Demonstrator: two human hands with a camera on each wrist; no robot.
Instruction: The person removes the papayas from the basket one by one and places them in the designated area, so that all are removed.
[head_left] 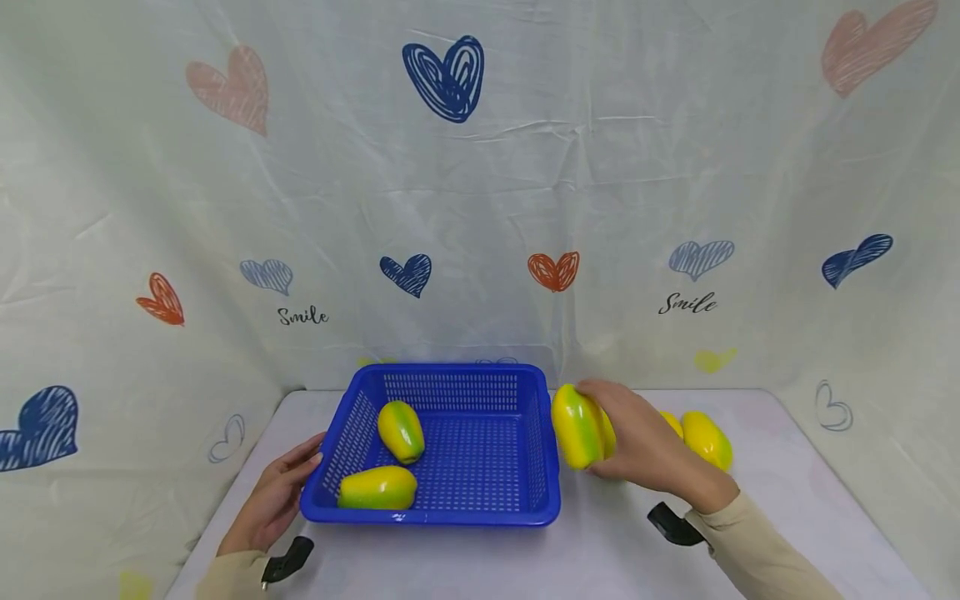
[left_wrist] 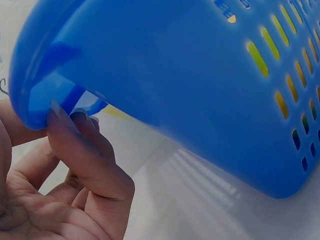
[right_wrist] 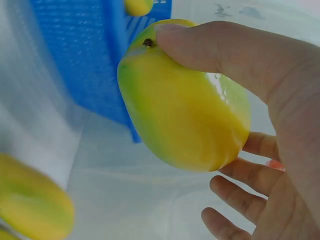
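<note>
A blue plastic basket [head_left: 480,517] with slotted walls stands on the table. My left hand [head_left: 276,493] grips its left rim; the left wrist view shows curled fingertips [left_wrist: 67,122] at the rim's edge. Inside, toward the basket's left, lie two yellow-green papayas, one [head_left: 401,432] near the back and one [head_left: 377,487] at the front. Just outside the right wall, my right hand [head_left: 637,437] holds another papaya [right_wrist: 180,107], the thumb pressed near its stem end and fingers on the far side.
More yellow papayas [head_left: 707,440] lie on the table to the right, partly behind my right hand. The white table [head_left: 480,567] meets a hanging sheet [head_left: 480,200] printed with hearts at the back. A black wrist device [head_left: 675,525] sits by each sleeve.
</note>
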